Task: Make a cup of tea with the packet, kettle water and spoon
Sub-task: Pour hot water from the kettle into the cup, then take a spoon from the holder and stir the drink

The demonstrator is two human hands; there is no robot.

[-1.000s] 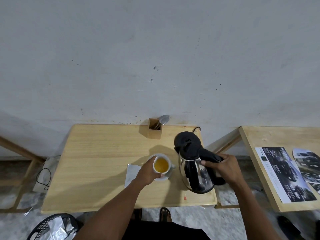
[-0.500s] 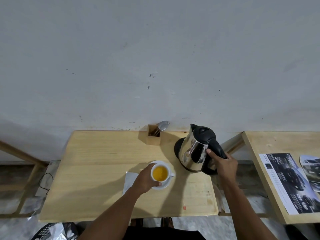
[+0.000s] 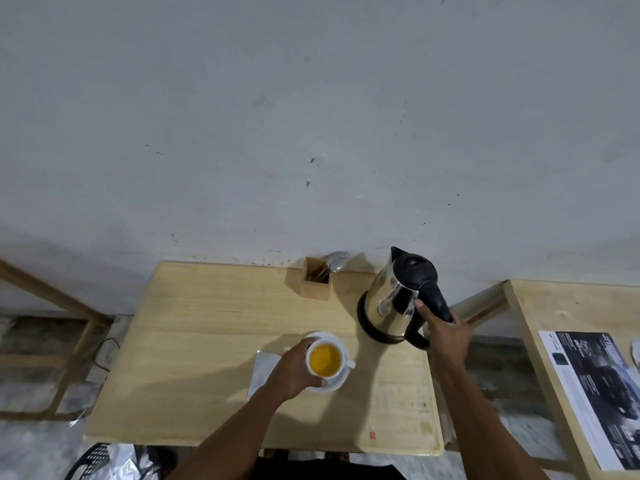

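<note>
Nearest, the left hand (image 3: pixel 294 370) wraps the white cup (image 3: pixel 325 360) of amber tea on its saucer (image 3: pixel 337 382), mid-bench (image 3: pixel 194 341). Farther right, the right hand (image 3: pixel 446 336) grips the kettle (image 3: pixel 398 299) handle; the kettle seems seated on its base. Spoons (image 3: pixel 334 263) stand in the rear holder (image 3: pixel 317 280).

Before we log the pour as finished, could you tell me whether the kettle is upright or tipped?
Upright: the kettle stands on its black base, spout up, with the right hand on its handle.
</note>
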